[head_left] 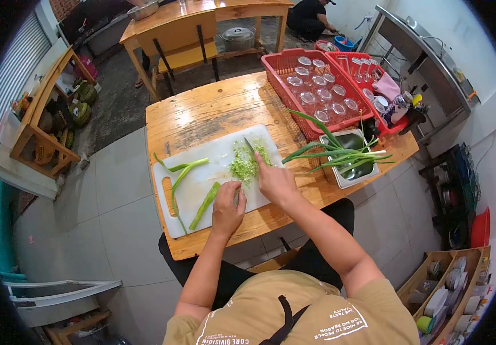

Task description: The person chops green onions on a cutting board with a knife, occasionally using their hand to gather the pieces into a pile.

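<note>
My right hand (275,183) is closed on a knife (250,145), whose blade lies over a pile of chopped green onion (242,162) on the white cutting board (202,149). Beside the pile, my left hand (229,207) rests on the board with its fingers curled; whether it holds anything is hidden. Left of that hand lies a thick green stalk (205,205). Further left are more green onion stalks (189,165). Whole green onions (345,155) lie across a metal container (350,141) to the right of the board.
Upside-down glasses (318,80) fill a red basket (276,77) at the table's (173,118) back right. Behind it, another red basket (387,123) holds glasses and utensils. A chair (180,40) stands beyond the table. A person (307,20) crouches at the back.
</note>
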Available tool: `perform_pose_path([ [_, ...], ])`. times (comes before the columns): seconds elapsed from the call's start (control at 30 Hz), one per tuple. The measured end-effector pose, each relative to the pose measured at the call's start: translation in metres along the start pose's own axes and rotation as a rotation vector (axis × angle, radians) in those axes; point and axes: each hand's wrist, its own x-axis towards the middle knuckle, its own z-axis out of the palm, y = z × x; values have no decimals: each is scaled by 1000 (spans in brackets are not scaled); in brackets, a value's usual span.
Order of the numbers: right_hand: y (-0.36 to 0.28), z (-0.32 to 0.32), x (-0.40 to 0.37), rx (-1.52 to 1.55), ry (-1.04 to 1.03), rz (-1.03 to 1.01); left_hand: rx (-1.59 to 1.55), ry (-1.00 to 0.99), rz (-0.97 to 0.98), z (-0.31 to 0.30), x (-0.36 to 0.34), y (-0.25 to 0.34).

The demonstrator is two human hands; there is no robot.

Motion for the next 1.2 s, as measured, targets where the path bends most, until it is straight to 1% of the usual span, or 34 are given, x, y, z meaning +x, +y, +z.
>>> perform_pose_path([
  [0.07, -3, -2, -12, -26, -13, -22, -3, 16, -10, 0, 1, -1],
  [0.13, -4, -20, -28, -12, -96, -1, 1, 23, 12, 1, 0, 0],
  [0.23, -9, -51, -18, -14, -155, 5, 20, 16, 34, 1, 2, 1],
  [0.37, -8, -28, 5, -11, -115, -48, 21, 3, 37, 1, 4, 1],
  [0.43, -16, -11, 10, 27, -3, -60, 21, 6, 32, 0, 1, 2],
  [0.53, -23, 3, 11, -17, -2, -78, 2, -12, -11, -2, 2, 4],
  [0.57, -24, -2, 3, -20, 1, -76, 0, -11, -6, -1, 2, 4],
  [0.63, -27, -16, -20, -2, -105, -62, 7, -4, 20, -1, 1, 0],
  [0.73, -29, -36, -28, -25, -118, -82, -1, -14, 15, -2, 3, 2],
  [0.77, -26, -31, -25, -26, -116, -70, -9, -21, 21, 0, 2, 2],
  [0.83, -22, -14, -5, -31, 28, -66, 11, 3, 29, 1, 3, 1],
  [0.9, -18, -5, 4, -34, 23, -90, 2, 0, 25, 0, 3, 0],
  [0.97, -21, -10, -1, -34, 6, -116, -7, -7, 9, -2, -1, 0],
  [1.03, -23, -18, -14, 2, -70, -76, 18, 5, 36, -2, 1, 0],
  [1.07, -24, -20, -13, 1, -74, -81, 19, 8, 31, -2, 2, -1],
  [1.17, -22, -22, -10, -2, -49, -86, -21, -22, 7, 1, 1, 0],
  [1.2, -24, -21, 0, -5, 2, -66, -15, -13, 4, 2, 1, -1],
])
